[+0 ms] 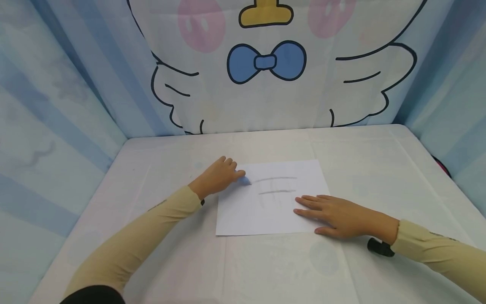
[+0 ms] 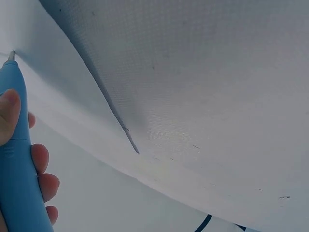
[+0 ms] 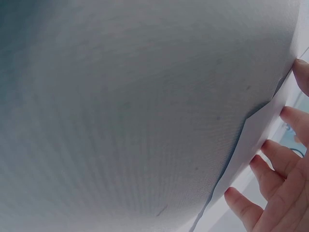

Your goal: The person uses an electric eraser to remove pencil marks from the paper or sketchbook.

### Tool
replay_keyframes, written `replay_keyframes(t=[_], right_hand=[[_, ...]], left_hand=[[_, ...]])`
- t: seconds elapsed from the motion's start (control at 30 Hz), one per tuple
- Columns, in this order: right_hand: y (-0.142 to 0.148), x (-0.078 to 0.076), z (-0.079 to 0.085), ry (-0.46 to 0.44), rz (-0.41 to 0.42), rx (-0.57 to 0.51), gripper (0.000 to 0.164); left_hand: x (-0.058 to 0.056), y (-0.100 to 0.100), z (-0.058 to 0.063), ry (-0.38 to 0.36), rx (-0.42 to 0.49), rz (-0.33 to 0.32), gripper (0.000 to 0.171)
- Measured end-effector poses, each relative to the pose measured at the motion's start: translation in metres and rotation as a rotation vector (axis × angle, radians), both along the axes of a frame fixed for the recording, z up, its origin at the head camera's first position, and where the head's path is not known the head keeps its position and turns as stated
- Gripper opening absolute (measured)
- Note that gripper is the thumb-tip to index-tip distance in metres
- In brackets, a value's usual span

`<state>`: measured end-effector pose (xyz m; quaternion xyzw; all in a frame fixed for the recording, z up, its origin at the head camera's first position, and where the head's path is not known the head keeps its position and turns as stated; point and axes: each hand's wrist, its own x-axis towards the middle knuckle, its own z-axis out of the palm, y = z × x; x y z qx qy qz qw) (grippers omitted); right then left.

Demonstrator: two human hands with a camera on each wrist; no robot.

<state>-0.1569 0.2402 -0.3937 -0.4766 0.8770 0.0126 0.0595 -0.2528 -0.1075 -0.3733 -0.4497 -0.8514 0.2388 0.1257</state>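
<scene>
A white sheet of paper point(image 1: 243, 217) lies on the table, marked with two thick grey horizontal strokes point(image 1: 279, 192) and fainter vertical ones. At its upper left, my left hand point(image 1: 218, 178) holds a thick blue pen-shaped tool point(image 1: 244, 180). In the left wrist view the thumb lies along this blue tool point(image 2: 17, 169), fingers wrapped round its far side, and its narrow grey tip point(image 2: 12, 55) is right at the paper. My right hand point(image 1: 343, 216) rests with spread fingers on the sheet's lower right edge. The right wrist view shows those fingertips point(image 3: 258, 162) along the paper's edge.
A pale cloth covers the table point(image 1: 281, 270). Behind it hangs a curtain point(image 1: 273, 105) printed with a white cartoon figure and a blue bow tie, and blue patterned curtains point(image 1: 49, 126) close in both sides. A black wrist strap point(image 1: 381, 247) shows at the right cuff.
</scene>
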Motion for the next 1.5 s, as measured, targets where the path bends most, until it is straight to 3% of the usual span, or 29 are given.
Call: replay_keyframes(t=[0.23, 0.57, 0.83, 1.2, 1.5], right_hand=[[0.0028, -0.0015, -0.0047, 0.037, 0.026, -0.015, 0.057], [0.0022, -0.0012, -0.0043, 0.007, 0.009, -0.012, 0.057], [0.003, -0.0007, -0.0053, 0.062, 0.044, -0.036, 0.056], [0.0008, -0.001, -0.0029, -0.01, -0.002, -0.011, 0.058], [0.0006, -0.0013, -0.0039, -0.005, -0.001, -0.011, 0.058]], left_hand=[[-0.0011, -0.0007, -0.0005, -0.014, -0.007, 0.008, 0.02], [-0.0009, 0.0006, -0.0017, 0.003, 0.003, -0.009, 0.02], [-0.0012, 0.0002, -0.0003, 0.038, -0.022, 0.001, 0.022], [-0.0004, 0.0027, 0.0, 0.014, -0.029, 0.003, 0.021], [0.0, 0.0042, 0.0006, 0.029, -0.036, -0.008, 0.021]])
